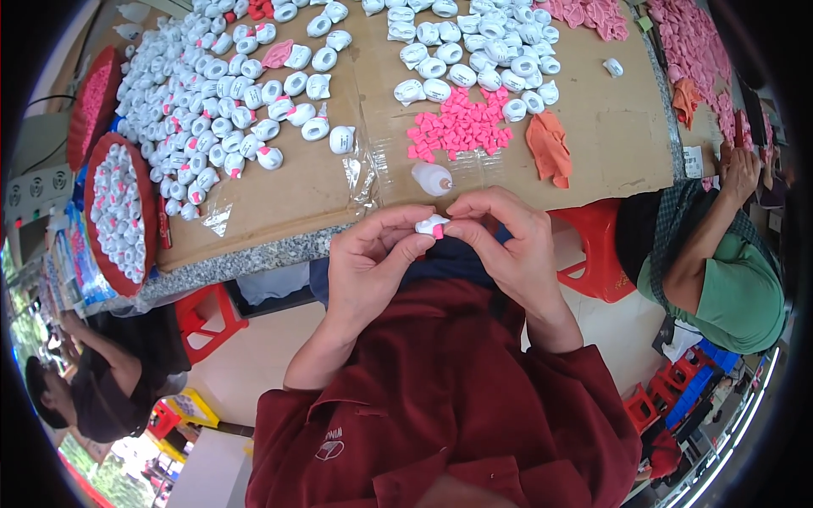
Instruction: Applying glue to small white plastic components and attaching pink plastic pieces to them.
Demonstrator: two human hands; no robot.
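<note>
Just past the table's front edge, my left hand [368, 254] pinches a small white rounded plastic part [426, 225] between thumb and forefinger. A bright pink piece [438, 230] sits on the side of that part facing my right hand. The thumb and forefinger of my right hand [512, 245] close on this same end, and the fingertips hide some of it. Right beyond my hands lies a translucent squeeze bottle [430, 179] with a tan tip. Behind the bottle is a loose pile of small pink pieces [461, 123].
Many white parts [229, 102], some with pink pieces, cover the cardboard-topped table [618, 144]. An orange cloth-like item [549, 148] lies right of the pink pile. Red trays [148, 216] stand at left. Red stools [597, 254] flank me, and a person in green [737, 279] works at right.
</note>
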